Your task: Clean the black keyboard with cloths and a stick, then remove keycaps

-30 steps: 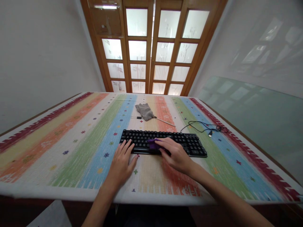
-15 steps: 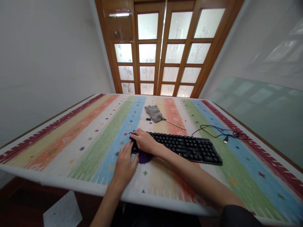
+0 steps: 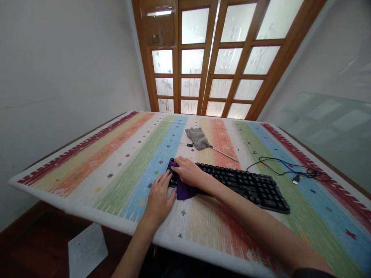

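Observation:
A black keyboard (image 3: 246,185) lies across the table in front of me. My right hand (image 3: 187,170) presses a purple cloth (image 3: 184,190) onto the keys at the keyboard's left end. Part of the cloth hangs over the front edge, and the fingers cover some of it. My left hand (image 3: 159,195) grips the keyboard's left front corner, fingertips against the side and thumb by the front edge. From the keyboard's back a black cable (image 3: 268,158) runs to the right, ending in a USB plug (image 3: 296,179).
Behind the keyboard lies a grey knitted cloth piece (image 3: 198,138) with a thin pale stick or cord (image 3: 224,154). Beside it is a small black object (image 3: 189,145). A striped tablecloth (image 3: 116,170) covers the table. Wooden glass-paned doors (image 3: 205,92) stand beyond.
The camera view has turned left, so everything appears farther right. My right hand has shifted slightly along the keys with the cloth, showing more purple near its fingertips. My left hand stays at the corner.

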Demonstrator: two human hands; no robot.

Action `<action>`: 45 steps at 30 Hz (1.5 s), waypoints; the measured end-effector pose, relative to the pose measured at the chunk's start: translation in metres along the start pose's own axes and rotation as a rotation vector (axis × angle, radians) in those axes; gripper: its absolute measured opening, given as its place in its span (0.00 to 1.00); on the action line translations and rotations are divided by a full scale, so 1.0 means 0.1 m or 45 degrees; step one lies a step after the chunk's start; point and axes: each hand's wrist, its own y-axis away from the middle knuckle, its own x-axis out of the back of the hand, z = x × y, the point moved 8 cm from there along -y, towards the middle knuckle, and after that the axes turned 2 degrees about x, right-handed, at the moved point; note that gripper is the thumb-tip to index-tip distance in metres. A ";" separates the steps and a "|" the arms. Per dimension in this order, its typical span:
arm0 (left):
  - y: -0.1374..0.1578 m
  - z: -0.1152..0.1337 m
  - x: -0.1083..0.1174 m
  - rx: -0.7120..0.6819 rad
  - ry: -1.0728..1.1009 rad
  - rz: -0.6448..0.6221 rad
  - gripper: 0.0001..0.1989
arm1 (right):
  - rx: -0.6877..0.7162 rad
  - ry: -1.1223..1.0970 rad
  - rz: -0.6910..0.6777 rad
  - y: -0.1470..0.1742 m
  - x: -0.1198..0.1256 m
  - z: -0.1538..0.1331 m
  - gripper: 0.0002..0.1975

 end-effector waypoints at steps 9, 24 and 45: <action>0.02 -0.01 0.00 0.022 -0.021 0.008 0.23 | -0.085 -0.097 0.032 0.26 -0.05 0.20 0.18; 0.02 0.00 0.00 -0.002 -0.046 0.017 0.23 | -0.302 -0.296 0.033 0.88 0.00 0.53 0.18; 0.03 -0.01 0.02 0.025 -0.058 0.060 0.23 | -0.397 -0.148 0.082 1.41 0.04 0.69 0.20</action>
